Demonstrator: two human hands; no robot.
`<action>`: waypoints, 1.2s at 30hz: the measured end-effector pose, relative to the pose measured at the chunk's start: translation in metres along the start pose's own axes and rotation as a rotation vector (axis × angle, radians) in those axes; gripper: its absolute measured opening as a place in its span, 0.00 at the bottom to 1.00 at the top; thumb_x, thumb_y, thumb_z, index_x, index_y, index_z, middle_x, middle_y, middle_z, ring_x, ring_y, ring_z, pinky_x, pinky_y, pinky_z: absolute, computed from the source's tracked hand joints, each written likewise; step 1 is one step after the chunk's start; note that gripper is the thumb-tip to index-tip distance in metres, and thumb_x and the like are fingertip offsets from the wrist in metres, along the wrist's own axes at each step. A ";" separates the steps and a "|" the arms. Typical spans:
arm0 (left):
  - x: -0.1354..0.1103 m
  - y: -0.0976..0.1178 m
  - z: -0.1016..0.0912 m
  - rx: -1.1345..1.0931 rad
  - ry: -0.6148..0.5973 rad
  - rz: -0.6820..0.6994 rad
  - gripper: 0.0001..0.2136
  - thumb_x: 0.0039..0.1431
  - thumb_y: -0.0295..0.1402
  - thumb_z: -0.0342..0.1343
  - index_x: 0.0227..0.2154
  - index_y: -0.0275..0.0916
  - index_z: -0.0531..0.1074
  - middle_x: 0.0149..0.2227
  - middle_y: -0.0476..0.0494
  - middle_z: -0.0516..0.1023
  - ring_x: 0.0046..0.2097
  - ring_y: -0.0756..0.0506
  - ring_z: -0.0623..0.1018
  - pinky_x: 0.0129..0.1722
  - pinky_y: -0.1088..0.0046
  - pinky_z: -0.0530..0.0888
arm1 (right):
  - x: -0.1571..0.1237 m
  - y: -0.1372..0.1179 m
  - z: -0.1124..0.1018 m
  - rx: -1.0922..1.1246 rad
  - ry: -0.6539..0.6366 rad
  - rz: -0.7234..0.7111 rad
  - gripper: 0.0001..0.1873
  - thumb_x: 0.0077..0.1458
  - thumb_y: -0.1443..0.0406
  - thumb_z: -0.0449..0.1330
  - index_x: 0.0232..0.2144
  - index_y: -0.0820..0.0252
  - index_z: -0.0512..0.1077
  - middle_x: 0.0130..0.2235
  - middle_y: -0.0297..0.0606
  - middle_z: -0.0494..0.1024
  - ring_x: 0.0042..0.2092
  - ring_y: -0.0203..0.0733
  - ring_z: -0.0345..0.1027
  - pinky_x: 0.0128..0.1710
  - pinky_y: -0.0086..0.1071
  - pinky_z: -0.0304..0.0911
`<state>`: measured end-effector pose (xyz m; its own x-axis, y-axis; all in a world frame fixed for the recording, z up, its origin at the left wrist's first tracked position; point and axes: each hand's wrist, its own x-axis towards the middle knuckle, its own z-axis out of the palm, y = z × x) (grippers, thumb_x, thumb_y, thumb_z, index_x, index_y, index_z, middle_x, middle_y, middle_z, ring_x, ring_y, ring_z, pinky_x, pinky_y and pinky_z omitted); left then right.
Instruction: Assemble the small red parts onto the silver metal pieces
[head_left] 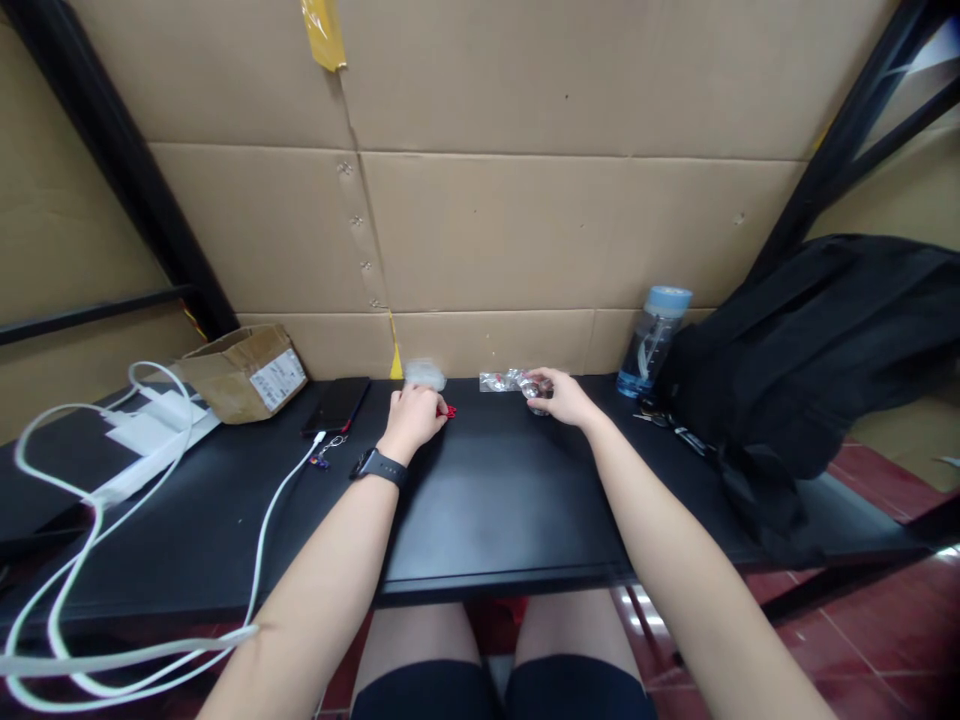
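Note:
My left hand (415, 412), with a dark watch on its wrist, rests near the back of the black table, fingers curled. A small red item (448, 411) shows at its fingertips; its kind is not clear. Just behind this hand lies a translucent plastic piece (425, 373). Further right, my right hand (564, 396) has thumb and fingers closed around a clear, shiny, crinkled packet (534, 391). More clear plastic packets (496, 381) lie in a row to its left, with tiny red bits inside.
At left are an opened cardboard box (259, 377), a dark phone (337, 405), a keyring (328, 452) and looped white cables (262, 540). A blue-lidded bottle (654, 340), keys and a black backpack (817, 340) stand at right. A cardboard wall (487, 240) closes the back.

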<state>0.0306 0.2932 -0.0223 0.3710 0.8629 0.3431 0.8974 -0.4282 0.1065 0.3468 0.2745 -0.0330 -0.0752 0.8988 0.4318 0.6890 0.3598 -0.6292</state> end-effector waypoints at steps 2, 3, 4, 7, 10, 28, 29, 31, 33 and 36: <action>0.000 -0.001 0.000 -0.002 0.005 0.000 0.04 0.58 0.32 0.62 0.28 0.46 0.80 0.44 0.44 0.80 0.52 0.34 0.71 0.47 0.57 0.64 | -0.004 -0.004 0.001 0.007 -0.011 -0.020 0.28 0.43 0.72 0.70 0.49 0.58 0.76 0.45 0.40 0.77 0.42 0.41 0.71 0.48 0.37 0.67; 0.000 -0.001 -0.001 -0.006 0.006 -0.001 0.06 0.58 0.31 0.61 0.27 0.45 0.80 0.44 0.43 0.80 0.52 0.34 0.71 0.47 0.57 0.64 | -0.006 -0.006 0.002 0.020 -0.021 -0.033 0.28 0.42 0.73 0.70 0.49 0.59 0.75 0.46 0.41 0.76 0.42 0.41 0.71 0.48 0.37 0.67; 0.000 -0.002 -0.002 -0.012 0.009 -0.004 0.07 0.58 0.31 0.61 0.25 0.45 0.79 0.44 0.43 0.80 0.52 0.34 0.71 0.47 0.57 0.64 | -0.007 -0.008 0.004 0.040 -0.035 -0.048 0.28 0.42 0.73 0.69 0.49 0.59 0.75 0.46 0.41 0.76 0.42 0.41 0.71 0.48 0.37 0.67; 0.000 0.001 -0.008 -0.087 0.043 0.008 0.06 0.59 0.31 0.60 0.27 0.44 0.78 0.43 0.45 0.81 0.51 0.35 0.72 0.48 0.58 0.65 | -0.011 -0.012 0.010 0.110 -0.066 -0.089 0.28 0.43 0.74 0.67 0.49 0.59 0.74 0.46 0.40 0.76 0.41 0.39 0.71 0.47 0.35 0.68; 0.000 0.011 -0.014 -0.288 0.094 0.075 0.04 0.64 0.33 0.56 0.35 0.44 0.76 0.41 0.47 0.81 0.47 0.40 0.76 0.48 0.61 0.67 | -0.011 -0.018 0.018 0.150 -0.064 -0.104 0.27 0.42 0.72 0.68 0.48 0.58 0.74 0.46 0.39 0.76 0.40 0.39 0.70 0.45 0.35 0.68; -0.011 0.063 -0.015 -0.496 0.273 0.084 0.03 0.66 0.33 0.59 0.37 0.45 0.77 0.46 0.48 0.80 0.52 0.42 0.75 0.50 0.60 0.61 | -0.017 -0.070 0.035 0.562 0.020 -0.188 0.24 0.46 0.64 0.71 0.48 0.55 0.73 0.51 0.41 0.76 0.49 0.46 0.74 0.41 0.34 0.72; -0.012 0.063 -0.015 -0.492 0.275 0.081 0.03 0.66 0.33 0.58 0.38 0.46 0.77 0.48 0.48 0.78 0.53 0.42 0.75 0.51 0.60 0.60 | -0.018 -0.072 0.036 0.576 0.022 -0.195 0.24 0.47 0.64 0.71 0.48 0.55 0.73 0.50 0.41 0.76 0.50 0.46 0.74 0.42 0.34 0.72; -0.012 0.064 -0.014 -0.486 0.277 0.082 0.04 0.67 0.33 0.57 0.39 0.46 0.77 0.53 0.47 0.75 0.55 0.41 0.73 0.51 0.59 0.59 | -0.018 -0.074 0.038 0.592 0.027 -0.207 0.25 0.47 0.63 0.72 0.48 0.55 0.73 0.49 0.41 0.77 0.50 0.46 0.74 0.42 0.35 0.72; -0.012 0.065 -0.012 -0.478 0.281 0.093 0.04 0.67 0.31 0.56 0.40 0.45 0.76 0.55 0.46 0.73 0.58 0.40 0.71 0.52 0.59 0.59 | -0.019 -0.077 0.040 0.599 0.025 -0.216 0.25 0.46 0.63 0.72 0.48 0.56 0.73 0.48 0.41 0.78 0.50 0.47 0.74 0.43 0.36 0.72; -0.013 0.066 -0.010 -0.466 0.298 0.108 0.05 0.66 0.30 0.55 0.41 0.44 0.76 0.56 0.44 0.72 0.59 0.40 0.70 0.51 0.59 0.59 | -0.019 -0.079 0.039 0.596 0.004 -0.213 0.25 0.46 0.61 0.73 0.47 0.56 0.73 0.49 0.42 0.78 0.50 0.47 0.74 0.44 0.36 0.72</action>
<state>0.0828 0.2515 -0.0102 0.3109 0.7236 0.6162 0.6324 -0.6415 0.4343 0.2651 0.2384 -0.0169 -0.1632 0.7916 0.5888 0.1388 0.6093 -0.7807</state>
